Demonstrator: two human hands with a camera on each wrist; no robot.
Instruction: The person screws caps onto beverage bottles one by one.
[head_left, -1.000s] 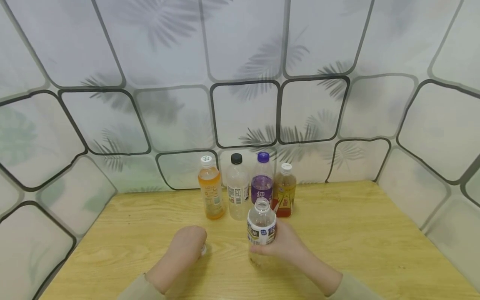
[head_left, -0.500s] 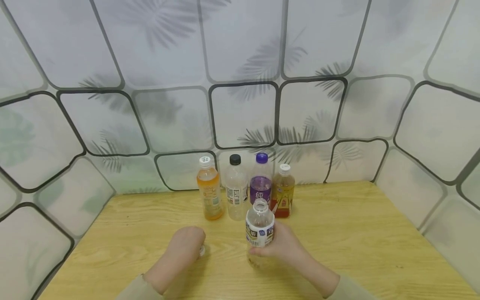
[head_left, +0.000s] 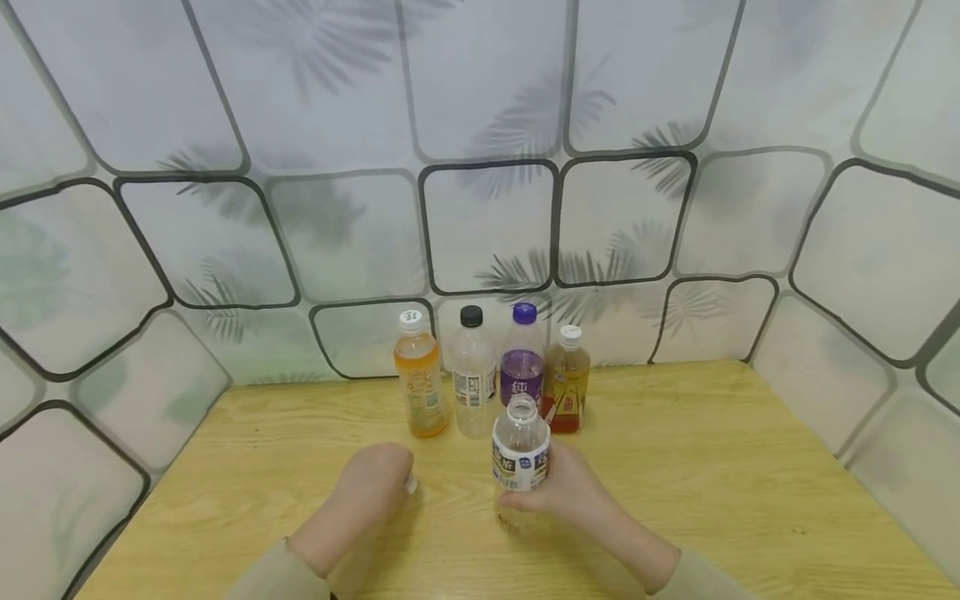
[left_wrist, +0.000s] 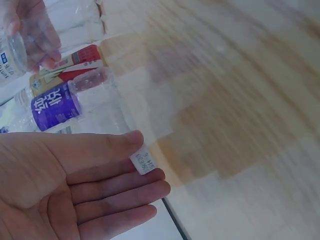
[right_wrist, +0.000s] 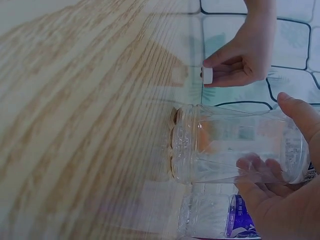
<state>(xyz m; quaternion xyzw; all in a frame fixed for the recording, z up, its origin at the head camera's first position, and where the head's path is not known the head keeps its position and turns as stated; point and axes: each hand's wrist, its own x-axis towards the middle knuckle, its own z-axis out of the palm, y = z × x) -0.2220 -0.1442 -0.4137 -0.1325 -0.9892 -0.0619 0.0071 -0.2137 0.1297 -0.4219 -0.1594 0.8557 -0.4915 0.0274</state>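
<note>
My left hand (head_left: 370,482) pinches a small white bottle cap (left_wrist: 143,160) between thumb and forefinger, a little above the table. Print shows on the cap's top in the left wrist view; the other fingers lie loosely bent beneath it. With my right hand (head_left: 572,490) I grip a clear plastic bottle (head_left: 521,458) round its side. This bottle is upright, has a white and dark label, and its mouth is uncovered. Its base (right_wrist: 182,145) is at or very near the tabletop; I cannot tell whether it touches. Cap and bottle are apart, the cap to the left.
Behind my hands stand capped bottles in a row: an orange drink (head_left: 422,383), a clear bottle with a black cap (head_left: 474,375), a purple-labelled bottle (head_left: 522,367) and a yellow-labelled bottle (head_left: 570,383). The wooden table (head_left: 697,483) ends at a patterned cloth wall (head_left: 360,233).
My left hand has risen slightly, bringing the white cap up and a bit to the right. The right hand and its bottle stay in place.
</note>
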